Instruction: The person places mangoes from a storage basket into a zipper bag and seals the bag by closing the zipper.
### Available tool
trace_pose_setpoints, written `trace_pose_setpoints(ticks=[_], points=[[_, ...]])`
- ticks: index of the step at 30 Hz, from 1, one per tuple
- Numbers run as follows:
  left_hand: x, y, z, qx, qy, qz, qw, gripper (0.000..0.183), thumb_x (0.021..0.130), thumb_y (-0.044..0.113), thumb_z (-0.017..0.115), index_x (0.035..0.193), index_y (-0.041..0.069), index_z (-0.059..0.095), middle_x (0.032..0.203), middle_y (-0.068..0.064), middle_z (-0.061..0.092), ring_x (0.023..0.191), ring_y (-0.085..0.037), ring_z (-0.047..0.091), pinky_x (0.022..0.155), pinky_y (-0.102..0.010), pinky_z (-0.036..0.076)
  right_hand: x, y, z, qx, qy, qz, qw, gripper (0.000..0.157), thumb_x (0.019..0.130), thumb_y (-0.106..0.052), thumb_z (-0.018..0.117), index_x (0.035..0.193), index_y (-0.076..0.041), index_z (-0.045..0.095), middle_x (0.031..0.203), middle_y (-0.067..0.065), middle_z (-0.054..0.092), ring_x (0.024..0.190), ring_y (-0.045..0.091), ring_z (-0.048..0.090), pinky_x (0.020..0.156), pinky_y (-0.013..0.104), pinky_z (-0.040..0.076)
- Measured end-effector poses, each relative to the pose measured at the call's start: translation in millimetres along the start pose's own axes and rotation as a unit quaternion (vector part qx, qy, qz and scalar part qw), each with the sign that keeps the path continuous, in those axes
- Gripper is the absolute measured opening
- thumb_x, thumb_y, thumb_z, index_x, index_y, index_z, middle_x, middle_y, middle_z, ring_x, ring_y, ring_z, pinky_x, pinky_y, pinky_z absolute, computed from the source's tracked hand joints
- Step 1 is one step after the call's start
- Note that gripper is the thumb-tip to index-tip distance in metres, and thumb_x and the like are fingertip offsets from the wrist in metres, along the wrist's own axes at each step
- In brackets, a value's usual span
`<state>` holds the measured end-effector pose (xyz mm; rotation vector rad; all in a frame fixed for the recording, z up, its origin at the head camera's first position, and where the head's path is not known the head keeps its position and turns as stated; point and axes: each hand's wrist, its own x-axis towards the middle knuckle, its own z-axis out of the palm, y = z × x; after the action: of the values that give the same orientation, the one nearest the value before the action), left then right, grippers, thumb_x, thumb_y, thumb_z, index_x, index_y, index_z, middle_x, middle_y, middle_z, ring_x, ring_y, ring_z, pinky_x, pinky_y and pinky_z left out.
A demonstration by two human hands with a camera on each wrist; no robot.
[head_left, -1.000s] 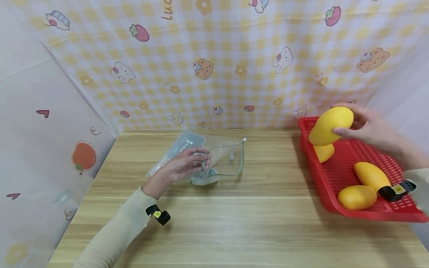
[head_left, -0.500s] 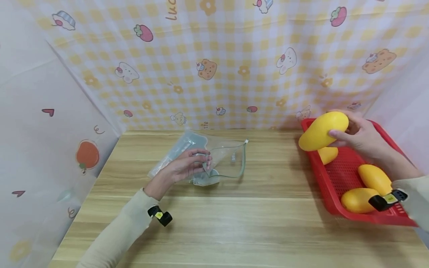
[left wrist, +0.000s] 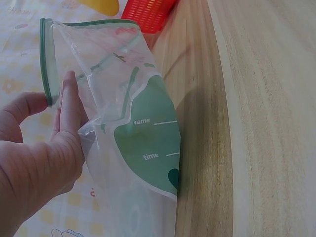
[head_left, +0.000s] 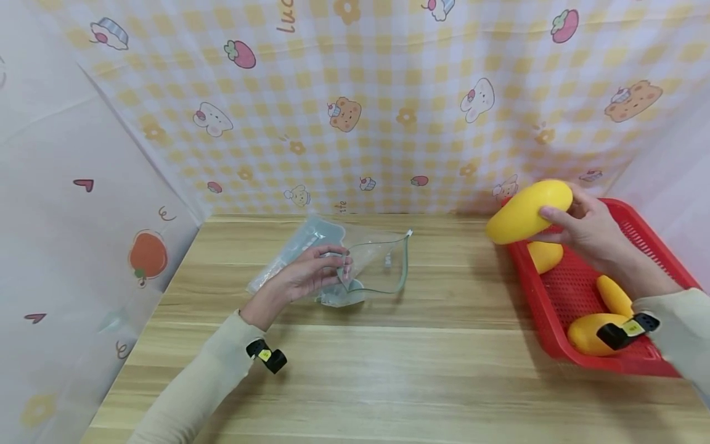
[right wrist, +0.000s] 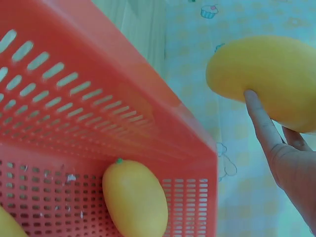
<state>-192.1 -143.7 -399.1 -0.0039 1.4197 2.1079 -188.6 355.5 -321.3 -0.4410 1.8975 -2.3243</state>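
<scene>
My left hand [head_left: 307, 274] pinches the edge of a clear zip bag [head_left: 379, 262] lying on the table, its mouth standing open to the right. In the left wrist view the bag [left wrist: 153, 128] shows a green panel printed "name" and "time"; fingers lie along its plastic near the green zip. My right hand [head_left: 596, 231] grips a yellow mango [head_left: 527, 213] in the air, over the left rim of a red basket [head_left: 546, 308]. The thumb lies on the mango's near side. Below it, another mango [head_left: 545, 256] sits inside the basket, with two more mangoes [head_left: 593, 333] nearer the front.
Wood-grain table [head_left: 399, 370] spans the front and the gap between bag and basket. A checked curtain [head_left: 388, 111] hangs behind, close to the basket's back rim. The basket's raised rim [right wrist: 163, 94] stands beside my right hand in the right wrist view.
My right hand has carried the mango left, from above the basket to past its left rim, tilting it flatter. The left hand and bag have stayed nearly still; the view has shifted slightly.
</scene>
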Motion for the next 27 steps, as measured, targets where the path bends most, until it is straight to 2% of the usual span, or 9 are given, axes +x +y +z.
trace_pose_setpoints(ticks=[9,16,22,27], points=[[-1.2,4.3,3.2,0.009,-0.009,0.006,0.9999,0.028,0.101,-0.004,0.057,0.128,-0.004,0.05,0.114,-0.015,0.063,0.094,-0.022,0.068,0.085,-0.032,0.059,8,4,18.0,0.011,-0.005,0.023,1.0,0.04,0.104,0.003,0.051,0.142,-0.01,0.049,0.128,0.009,0.055,0.107,0.021,0.066,0.078,0.047,0.061],[-0.7,9.6,7.3,0.035,-0.008,0.015,0.9993,0.03,0.101,-0.002,0.058,0.13,-0.003,0.049,0.116,-0.015,0.063,0.098,-0.022,0.067,0.085,-0.032,0.059,11,9,27.2,0.035,-0.023,0.014,0.999,0.037,0.105,0.001,0.049,0.141,-0.008,0.049,0.125,0.01,0.058,0.107,0.021,0.066,0.081,0.047,0.06],[0.1,12.4,10.0,0.032,-0.012,0.011,0.9994,0.031,0.101,-0.002,0.057,0.131,-0.003,0.048,0.122,-0.019,0.061,0.1,-0.023,0.067,0.088,-0.035,0.058,15,11,36.3,0.053,-0.037,0.011,0.998,0.036,0.105,0.002,0.048,0.14,-0.008,0.05,0.125,0.01,0.057,0.108,0.021,0.066,0.082,0.048,0.059],[0.0,16.7,13.7,0.035,-0.016,0.014,0.9991,0.033,0.101,0.0,0.058,0.132,-0.003,0.048,0.125,-0.022,0.059,0.097,-0.022,0.068,0.084,-0.033,0.059,18,12,43.2,0.062,-0.041,0.016,0.997,0.036,0.105,0.002,0.05,0.14,-0.008,0.051,0.124,0.01,0.056,0.108,0.022,0.065,0.083,0.048,0.059]])
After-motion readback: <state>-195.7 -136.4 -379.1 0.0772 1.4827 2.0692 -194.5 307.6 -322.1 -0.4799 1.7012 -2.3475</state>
